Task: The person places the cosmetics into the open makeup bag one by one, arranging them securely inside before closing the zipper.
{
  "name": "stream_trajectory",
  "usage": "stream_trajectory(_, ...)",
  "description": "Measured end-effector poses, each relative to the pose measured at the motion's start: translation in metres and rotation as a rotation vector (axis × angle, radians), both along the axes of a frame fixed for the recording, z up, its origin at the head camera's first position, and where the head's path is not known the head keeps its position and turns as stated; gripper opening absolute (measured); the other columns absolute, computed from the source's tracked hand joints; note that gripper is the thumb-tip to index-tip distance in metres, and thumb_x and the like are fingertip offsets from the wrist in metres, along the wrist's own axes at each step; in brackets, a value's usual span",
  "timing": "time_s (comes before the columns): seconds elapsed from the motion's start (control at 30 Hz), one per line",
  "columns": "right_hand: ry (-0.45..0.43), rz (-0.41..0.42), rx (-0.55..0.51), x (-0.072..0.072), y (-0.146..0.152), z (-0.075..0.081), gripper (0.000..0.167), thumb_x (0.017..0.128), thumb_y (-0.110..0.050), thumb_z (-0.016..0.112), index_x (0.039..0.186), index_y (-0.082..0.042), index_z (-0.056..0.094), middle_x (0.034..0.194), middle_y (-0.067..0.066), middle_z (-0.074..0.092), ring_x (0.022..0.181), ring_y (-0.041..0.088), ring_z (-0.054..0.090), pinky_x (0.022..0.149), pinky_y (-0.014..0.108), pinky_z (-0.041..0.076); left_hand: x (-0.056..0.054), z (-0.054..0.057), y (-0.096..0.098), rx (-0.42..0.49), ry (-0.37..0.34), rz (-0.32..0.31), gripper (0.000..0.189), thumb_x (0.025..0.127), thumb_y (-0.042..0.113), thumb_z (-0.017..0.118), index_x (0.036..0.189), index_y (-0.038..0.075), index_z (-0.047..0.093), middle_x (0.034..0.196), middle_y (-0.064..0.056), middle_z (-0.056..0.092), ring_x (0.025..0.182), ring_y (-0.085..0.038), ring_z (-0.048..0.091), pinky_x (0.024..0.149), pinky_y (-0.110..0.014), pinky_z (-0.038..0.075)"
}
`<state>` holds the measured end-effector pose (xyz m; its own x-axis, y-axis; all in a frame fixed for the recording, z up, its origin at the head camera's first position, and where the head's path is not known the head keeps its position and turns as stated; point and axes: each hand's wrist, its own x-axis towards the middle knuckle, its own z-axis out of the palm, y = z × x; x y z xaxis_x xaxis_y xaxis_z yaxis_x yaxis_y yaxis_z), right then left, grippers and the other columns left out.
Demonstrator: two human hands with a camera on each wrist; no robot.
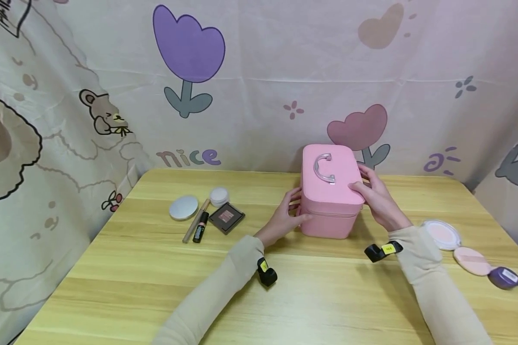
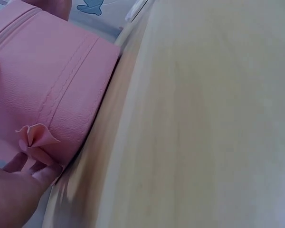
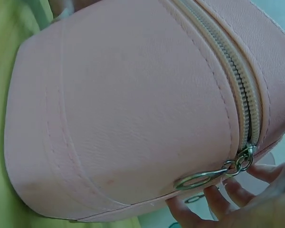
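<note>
A pink makeup case (image 1: pixel 330 225) with a silver handle (image 1: pixel 321 168) on its lid stands upright on the table, lid down. My left hand (image 1: pixel 285 218) holds its left side, the thumb on the front. In the left wrist view that hand's fingers touch a small pink bow (image 2: pixel 40 137) low on the case. Gripping the right side is my right hand (image 1: pixel 381 203), its thumb over the lid's edge and the fingers behind. The right wrist view shows a zipper (image 3: pixel 237 80) drawn together, with metal pulls (image 3: pixel 199 180) hanging beside the right fingers.
Left on the wooden table (image 1: pixel 125 282) lie a silver round compact (image 1: pixel 183 207), a pencil (image 1: pixel 196 221), a black tube (image 1: pixel 201 227), a small white jar (image 1: pixel 219 196) and a dark palette (image 1: pixel 227 218). At right are a round compact (image 1: pixel 442 235), a pink puff (image 1: pixel 472 261) and a purple container (image 1: pixel 504 278).
</note>
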<state>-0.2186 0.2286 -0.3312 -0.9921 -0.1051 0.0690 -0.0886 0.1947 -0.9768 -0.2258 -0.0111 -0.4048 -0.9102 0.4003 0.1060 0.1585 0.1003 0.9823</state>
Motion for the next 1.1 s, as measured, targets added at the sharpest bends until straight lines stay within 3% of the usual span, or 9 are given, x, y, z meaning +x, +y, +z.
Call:
stream_trajectory(0.5, 0.005, -0.002, -0.004, 0.009, -0.018, 0.000, 0.074, 0.095, -0.015, 0.049, 0.154, -0.002, 0.007, 0.153, 0.024, 0.014, 0.132, 0.039, 0.028, 0.081, 0.016, 0.043, 0.009, -0.001, -0.018, 0.044, -0.011, -0.019, 0.078, 0.087, 0.013, 0.069, 0.151, 0.016, 0.025, 0.146, -0.013, 0.033, 0.128, -0.032, 0.039, 0.107, -0.038, 0.035)
stream_trajectory(0.67, 0.011, 0.019, -0.010, 0.016, -0.026, -0.002, 0.073, 0.094, -0.012, 0.048, 0.154, -0.002, 0.006, 0.153, 0.024, 0.014, 0.134, 0.040, 0.025, 0.097, 0.034, 0.040, 0.017, -0.001, -0.027, 0.038, -0.036, -0.009, 0.080, 0.086, 0.012, 0.070, 0.151, 0.017, 0.024, 0.146, -0.013, 0.032, 0.129, -0.033, 0.038, 0.108, -0.039, 0.034)
stream_trajectory(0.8, 0.011, 0.038, -0.039, 0.021, -0.033, -0.002, 0.074, 0.094, -0.010, 0.048, 0.153, 0.000, 0.004, 0.154, 0.024, 0.011, 0.137, 0.040, 0.020, 0.109, 0.052, 0.026, 0.021, -0.002, -0.034, 0.037, -0.042, -0.013, 0.080, 0.085, 0.012, 0.071, 0.151, 0.017, 0.024, 0.146, -0.013, 0.032, 0.130, -0.033, 0.039, 0.108, -0.039, 0.034)
stream_trajectory(1.1, 0.027, 0.081, -0.027, 0.032, -0.050, -0.003, 0.076, 0.093, -0.011, 0.049, 0.153, 0.001, 0.004, 0.154, 0.024, 0.010, 0.136, 0.043, 0.019, 0.108, 0.058, 0.024, 0.040, -0.005, -0.054, 0.077, -0.032, -0.010, 0.082, 0.085, 0.012, 0.068, 0.152, 0.013, 0.021, 0.148, -0.017, 0.028, 0.131, -0.035, 0.035, 0.109, -0.044, 0.032)
